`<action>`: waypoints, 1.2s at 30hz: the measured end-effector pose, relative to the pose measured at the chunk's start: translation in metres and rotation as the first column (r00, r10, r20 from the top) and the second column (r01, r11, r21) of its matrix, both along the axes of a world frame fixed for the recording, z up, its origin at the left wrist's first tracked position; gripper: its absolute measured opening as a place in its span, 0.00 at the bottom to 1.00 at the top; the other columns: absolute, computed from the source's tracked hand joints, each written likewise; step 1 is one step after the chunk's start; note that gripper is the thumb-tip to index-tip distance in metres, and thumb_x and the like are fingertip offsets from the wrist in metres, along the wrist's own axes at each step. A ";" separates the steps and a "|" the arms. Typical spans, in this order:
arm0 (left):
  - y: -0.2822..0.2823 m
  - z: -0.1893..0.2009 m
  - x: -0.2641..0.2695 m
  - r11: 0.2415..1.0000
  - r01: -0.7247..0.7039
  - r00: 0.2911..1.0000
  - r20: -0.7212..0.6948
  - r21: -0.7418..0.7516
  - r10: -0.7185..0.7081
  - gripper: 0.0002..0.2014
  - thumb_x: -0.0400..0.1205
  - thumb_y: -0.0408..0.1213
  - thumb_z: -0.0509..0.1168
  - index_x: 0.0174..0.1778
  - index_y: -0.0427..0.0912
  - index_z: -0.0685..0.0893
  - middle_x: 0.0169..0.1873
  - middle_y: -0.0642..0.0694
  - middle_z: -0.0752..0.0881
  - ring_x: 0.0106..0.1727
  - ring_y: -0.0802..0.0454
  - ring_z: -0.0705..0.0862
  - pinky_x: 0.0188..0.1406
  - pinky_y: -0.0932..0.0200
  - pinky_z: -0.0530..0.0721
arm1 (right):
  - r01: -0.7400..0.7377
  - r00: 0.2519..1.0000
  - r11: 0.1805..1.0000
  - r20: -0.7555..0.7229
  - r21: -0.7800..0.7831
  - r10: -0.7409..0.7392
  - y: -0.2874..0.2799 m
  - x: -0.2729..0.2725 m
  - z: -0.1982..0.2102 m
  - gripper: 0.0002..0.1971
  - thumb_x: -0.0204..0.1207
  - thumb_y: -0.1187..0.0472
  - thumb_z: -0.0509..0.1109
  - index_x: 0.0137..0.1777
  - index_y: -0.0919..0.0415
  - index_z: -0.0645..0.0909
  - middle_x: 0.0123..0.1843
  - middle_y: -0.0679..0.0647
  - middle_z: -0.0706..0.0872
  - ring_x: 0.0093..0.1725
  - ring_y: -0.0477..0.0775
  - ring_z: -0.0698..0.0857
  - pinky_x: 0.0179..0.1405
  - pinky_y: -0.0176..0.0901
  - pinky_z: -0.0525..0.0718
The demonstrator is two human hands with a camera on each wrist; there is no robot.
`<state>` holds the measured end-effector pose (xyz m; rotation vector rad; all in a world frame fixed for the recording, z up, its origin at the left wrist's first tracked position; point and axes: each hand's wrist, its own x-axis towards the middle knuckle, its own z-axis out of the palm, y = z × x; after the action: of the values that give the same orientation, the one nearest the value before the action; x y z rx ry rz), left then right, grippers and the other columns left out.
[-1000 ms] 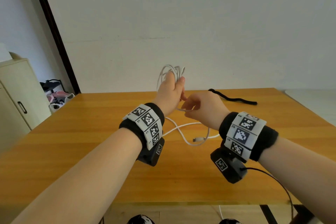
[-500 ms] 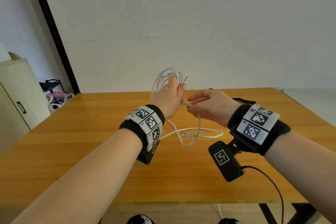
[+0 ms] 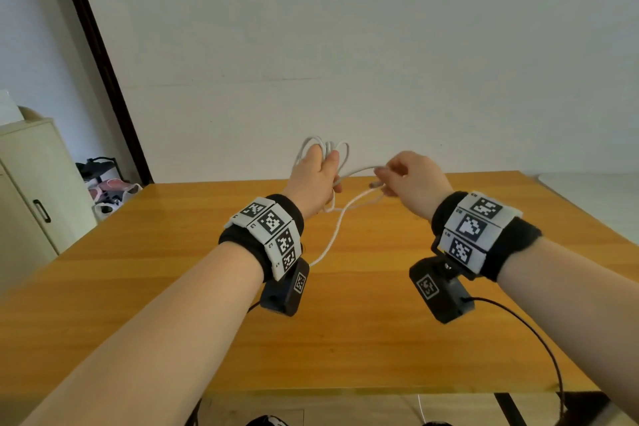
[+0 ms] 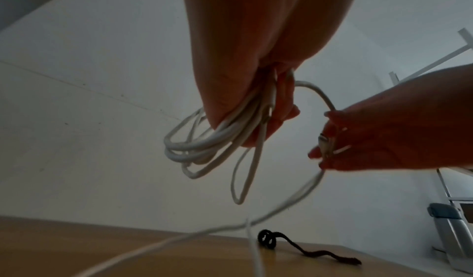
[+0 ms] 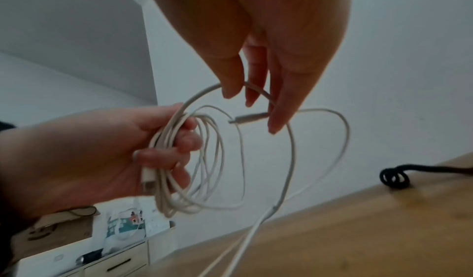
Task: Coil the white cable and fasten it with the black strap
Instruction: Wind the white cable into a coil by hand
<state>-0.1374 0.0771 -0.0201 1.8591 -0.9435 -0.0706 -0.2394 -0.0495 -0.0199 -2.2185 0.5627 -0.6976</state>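
Above the orange-brown wooden desk the left hand has its grip curled round several loops of thin white cable – the right hand pinches the plug end – while the black fabric strap lies loose on the desk.

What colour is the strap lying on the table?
Black; the strap shows best in the right wrist view.

Both forearms reach forward, raised, wrists banded. The left grip stands upright, fingers curled around the coiled white cable. Just to its right, level with it, the right grip pinches the cable's plug end between fingertips.
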 end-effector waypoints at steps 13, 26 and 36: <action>0.007 0.016 -0.011 0.990 0.128 0.955 -0.261 -0.056 -0.138 0.10 0.84 0.40 0.60 0.39 0.41 0.74 0.24 0.49 0.68 0.18 0.56 0.64 0.23 0.59 0.72 | 0.029 0.996 0.976 0.094 -0.216 -0.009 -0.012 0.016 0.030 0.11 0.75 0.53 0.70 0.52 0.57 0.88 0.49 0.50 0.88 0.54 0.49 0.81 0.48 0.38 0.73; 0.011 0.025 -0.018 0.955 0.263 0.778 -0.555 -0.140 -0.296 0.18 0.86 0.46 0.56 0.31 0.45 0.70 0.14 0.55 0.62 0.13 0.60 0.57 0.21 0.65 0.65 | -0.313 0.948 0.947 -0.090 -0.067 0.306 -0.005 0.015 0.019 0.14 0.76 0.61 0.70 0.62 0.58 0.80 0.51 0.51 0.86 0.48 0.48 0.81 0.44 0.32 0.77; 0.008 0.034 -0.033 0.924 0.379 0.708 -0.628 -0.047 -0.322 0.17 0.85 0.45 0.58 0.31 0.44 0.71 0.14 0.55 0.62 0.12 0.61 0.59 0.15 0.69 0.69 | -0.048 0.997 0.998 0.055 -0.039 0.051 -0.015 0.014 0.026 0.03 0.77 0.64 0.64 0.43 0.60 0.78 0.24 0.54 0.80 0.20 0.47 0.80 0.22 0.37 0.77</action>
<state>-0.1704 0.0846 0.0138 1.5314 -0.7997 -0.9315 -0.2249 -0.0646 0.0063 -2.2328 0.4687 -0.7474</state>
